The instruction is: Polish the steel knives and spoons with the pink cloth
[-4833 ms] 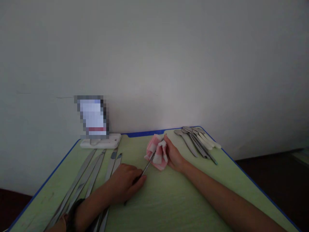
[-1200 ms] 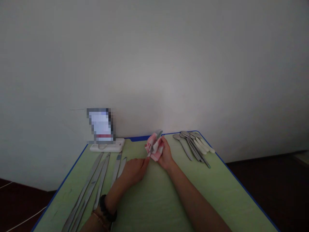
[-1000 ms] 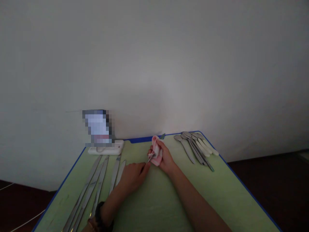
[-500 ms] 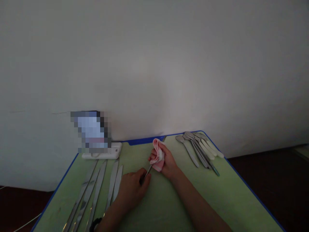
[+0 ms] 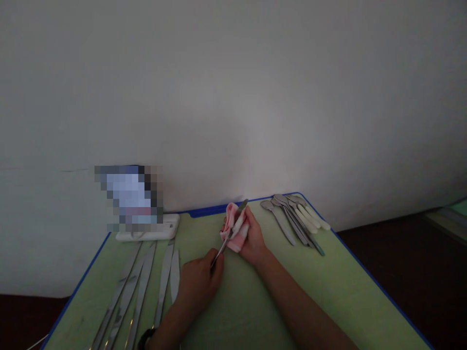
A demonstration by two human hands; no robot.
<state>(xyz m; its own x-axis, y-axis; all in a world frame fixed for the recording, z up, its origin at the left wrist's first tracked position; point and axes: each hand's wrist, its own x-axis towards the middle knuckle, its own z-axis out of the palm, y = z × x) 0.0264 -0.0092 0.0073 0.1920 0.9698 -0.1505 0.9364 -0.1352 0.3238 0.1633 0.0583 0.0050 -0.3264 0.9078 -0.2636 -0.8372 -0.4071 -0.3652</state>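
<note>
My left hand (image 5: 202, 277) is closed around the handle end of a table knife (image 5: 220, 253), held tilted up and away to the right. The knife's blade lies against a pink and white cloth (image 5: 238, 239), and its tip sticks out past the cloth's far side. My right hand (image 5: 255, 237) cups the cloth from the right, its fingers partly hidden behind the folds. Several table knives (image 5: 142, 282) lie side by side on the green table (image 5: 244, 311) to the left of my left hand, partly covered by my forearm.
Several spoons (image 5: 288, 214), some with white handles, lie in a bunch at the table's back right. A white device (image 5: 166, 228) with a blurred-out screen (image 5: 127, 192) stands at the back left. A pale wall (image 5: 233, 97) rises behind the table.
My right hand has loosened and the cloth has opened out, so the knife's blade and tip now show above it. The view has shifted slightly.
</note>
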